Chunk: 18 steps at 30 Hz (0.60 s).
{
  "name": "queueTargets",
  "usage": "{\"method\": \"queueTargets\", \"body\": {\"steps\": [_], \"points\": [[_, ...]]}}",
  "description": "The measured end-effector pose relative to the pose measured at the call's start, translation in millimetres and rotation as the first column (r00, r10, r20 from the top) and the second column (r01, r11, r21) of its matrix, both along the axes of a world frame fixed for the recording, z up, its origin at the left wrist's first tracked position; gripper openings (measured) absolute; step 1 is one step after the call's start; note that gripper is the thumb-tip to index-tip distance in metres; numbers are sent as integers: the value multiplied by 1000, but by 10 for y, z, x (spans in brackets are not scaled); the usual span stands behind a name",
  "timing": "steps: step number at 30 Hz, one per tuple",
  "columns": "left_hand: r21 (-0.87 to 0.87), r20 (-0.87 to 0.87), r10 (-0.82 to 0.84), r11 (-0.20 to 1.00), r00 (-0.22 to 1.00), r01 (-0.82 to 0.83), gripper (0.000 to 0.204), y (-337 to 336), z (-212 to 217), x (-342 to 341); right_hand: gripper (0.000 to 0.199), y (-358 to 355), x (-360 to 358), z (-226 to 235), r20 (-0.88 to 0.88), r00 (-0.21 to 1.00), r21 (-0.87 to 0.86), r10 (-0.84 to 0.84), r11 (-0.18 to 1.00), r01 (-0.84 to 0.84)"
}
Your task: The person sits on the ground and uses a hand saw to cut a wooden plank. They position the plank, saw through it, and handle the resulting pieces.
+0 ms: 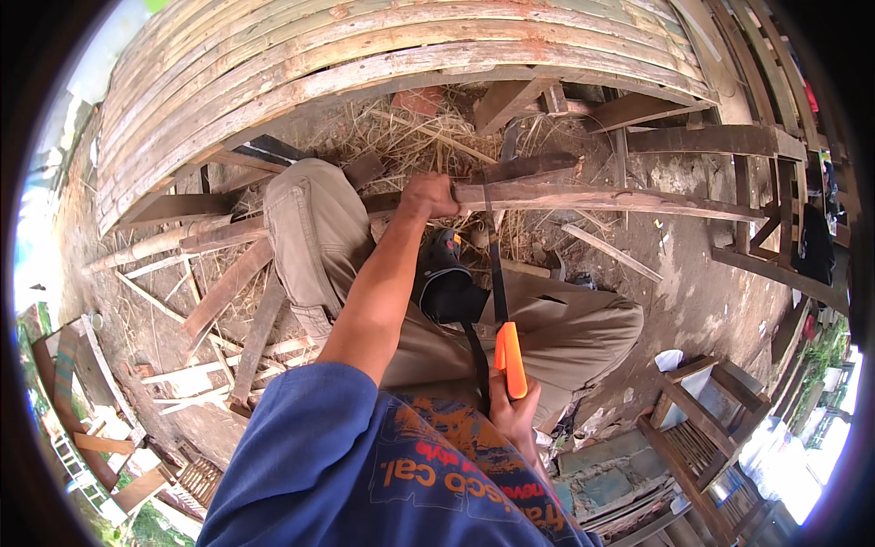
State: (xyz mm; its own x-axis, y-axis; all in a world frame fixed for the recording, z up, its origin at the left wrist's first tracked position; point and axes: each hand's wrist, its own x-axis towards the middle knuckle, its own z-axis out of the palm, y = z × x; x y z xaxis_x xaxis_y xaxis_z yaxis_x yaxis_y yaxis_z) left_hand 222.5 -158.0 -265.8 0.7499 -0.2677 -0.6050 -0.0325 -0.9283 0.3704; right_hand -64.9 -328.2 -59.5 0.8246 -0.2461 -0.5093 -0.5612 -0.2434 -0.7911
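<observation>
Filling the far side of the yard from where I stand, a broad slatted wooden platform [392, 73] curves over everything, its planks pale and worn. Below it sits a person in a blue T-shirt [301, 447] and tan trousers [314, 228], knees spread wide on the bare ground. Past the knees, in front of the platform, a long reddish-brown beam [629, 201] reaches off to the right, with a shorter, darker chunk of wood [538, 168] lying along its far side. Well apart, over at the lower right, stands a small wooden frame [700, 417]; loose slats and straw [401, 137] litter the dirt.

Across the beam, near the left hand, lies a handsaw [498, 284], its dark blade running away from the body and its orange handle close to the lap. The right hand [513, 410] is wrapped around that handle; the left hand [430, 196] is closed firmly on the beam, just left of the blade.

As for progress, the blade is set at its place and the wood is braced, so I'd judge the cut is at hand or underway. The beam looks whole on both sides of the steel, so severing it remains; how deep any groove goes, I can't tell.
</observation>
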Motion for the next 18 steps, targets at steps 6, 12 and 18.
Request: {"method": "queueTargets", "body": {"steps": [6, 12, 18], "points": [[35, -48, -31, 999, 998, 33, 75, -23, 28, 45, 33, 123, 570, -373, 97, 995, -29, -24, 999, 27], [57, 2, -30, 998, 1000, 30, 77, -44, 62, -17, 28, 3, -126, -79, 48, 998, -35, -26, 999, 28], [21, -47, -43, 999, 998, 44, 74, -47, 56, -46, 35, 129, 609, -470, 119, 993, -26, -9, 1000, 12]]}}
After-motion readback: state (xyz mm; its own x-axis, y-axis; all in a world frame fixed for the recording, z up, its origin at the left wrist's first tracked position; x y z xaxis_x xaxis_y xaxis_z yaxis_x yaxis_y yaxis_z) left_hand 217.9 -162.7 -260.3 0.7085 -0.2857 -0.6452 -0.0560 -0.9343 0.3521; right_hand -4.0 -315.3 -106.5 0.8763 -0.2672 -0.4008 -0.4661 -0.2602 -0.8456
